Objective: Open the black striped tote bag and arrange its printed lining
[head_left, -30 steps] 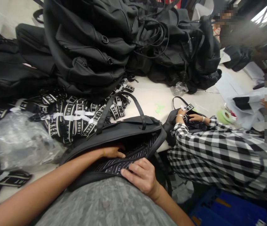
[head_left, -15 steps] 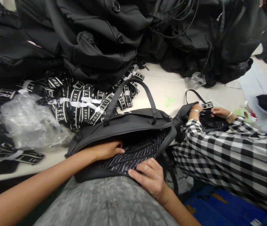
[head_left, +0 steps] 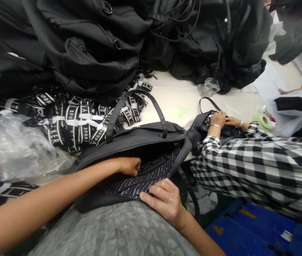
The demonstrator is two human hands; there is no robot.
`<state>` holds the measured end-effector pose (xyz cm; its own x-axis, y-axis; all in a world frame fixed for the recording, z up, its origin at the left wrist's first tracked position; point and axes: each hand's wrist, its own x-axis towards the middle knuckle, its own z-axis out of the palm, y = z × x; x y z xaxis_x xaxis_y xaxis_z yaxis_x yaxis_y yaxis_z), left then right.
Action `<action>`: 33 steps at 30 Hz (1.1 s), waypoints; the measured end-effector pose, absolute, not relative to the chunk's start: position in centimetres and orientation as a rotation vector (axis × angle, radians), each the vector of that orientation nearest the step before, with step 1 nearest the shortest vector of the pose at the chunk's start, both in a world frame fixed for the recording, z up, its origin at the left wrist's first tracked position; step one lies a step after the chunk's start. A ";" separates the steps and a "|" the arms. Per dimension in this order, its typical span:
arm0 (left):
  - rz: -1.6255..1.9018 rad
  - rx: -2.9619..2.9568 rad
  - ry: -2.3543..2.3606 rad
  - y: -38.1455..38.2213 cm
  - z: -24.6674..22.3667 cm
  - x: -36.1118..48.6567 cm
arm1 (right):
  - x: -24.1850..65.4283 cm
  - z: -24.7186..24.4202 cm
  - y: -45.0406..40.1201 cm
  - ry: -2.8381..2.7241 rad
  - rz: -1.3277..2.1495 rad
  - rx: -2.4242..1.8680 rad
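A black bag [head_left: 145,132] with a raised strap handle lies open at the table edge against my body. Its patterned lining [head_left: 140,185] shows white lines and lettering. My left hand [head_left: 131,165] reaches inside the opening, fingers curled near the lining; whether something small is in them is hidden. My right hand [head_left: 164,199] pinches the near rim of the bag, thumb and fingers on the lining's edge.
Black bags [head_left: 92,42] are heaped along the back. Bundled lettered straps [head_left: 79,122] and clear plastic [head_left: 20,149] lie at left. A co-worker in a checked sleeve [head_left: 233,153] handles another bag at right. Blue crates [head_left: 260,227] stand below, at right.
The whole view has shifted, moving things leftward. My left hand has curled its fingers more tightly inside the bag. The co-worker's hands have come closer together.
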<state>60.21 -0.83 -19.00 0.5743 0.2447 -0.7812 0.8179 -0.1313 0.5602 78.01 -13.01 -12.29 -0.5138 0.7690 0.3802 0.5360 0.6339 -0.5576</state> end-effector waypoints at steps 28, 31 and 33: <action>0.038 2.102 0.670 -2.3 -22.0 64.1 | 77.8 -14.2 -10.7 -2.259 0.380 -0.975; -0.065 2.011 0.620 -1.8 -22.0 63.0 | 77.7 -14.1 -9.6 -2.262 0.342 -0.935; -0.071 1.963 0.678 -1.0 -21.7 62.9 | 77.6 -14.0 -9.0 -2.246 0.317 -0.923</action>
